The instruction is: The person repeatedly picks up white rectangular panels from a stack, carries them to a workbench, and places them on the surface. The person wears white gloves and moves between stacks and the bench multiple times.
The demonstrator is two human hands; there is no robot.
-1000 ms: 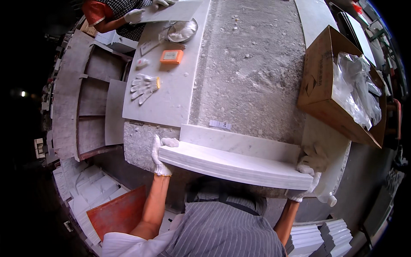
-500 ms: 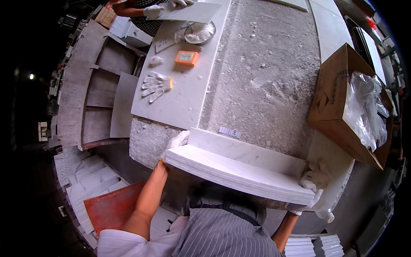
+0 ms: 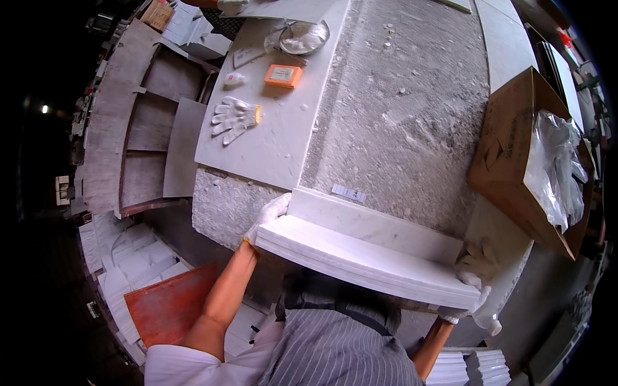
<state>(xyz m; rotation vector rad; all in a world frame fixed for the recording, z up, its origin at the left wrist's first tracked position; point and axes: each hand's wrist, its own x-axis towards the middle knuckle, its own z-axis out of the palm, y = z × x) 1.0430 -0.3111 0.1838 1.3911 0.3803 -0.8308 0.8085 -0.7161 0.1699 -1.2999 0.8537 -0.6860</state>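
One rough stone worktop carries all. At its near edge lies one stack of white slabs, gripped at both ends: left hand and right hand, each gloved and closed on it. It looks mid-lift or mid-placement; the next move needs both ends level. Beyond: one box, one spare pair of gloves.

A rough grey stone workbench fills the frame's centre, carrying a white slab at upper left, a cardboard box at right, and a white moulded stone piece at its lower edge.
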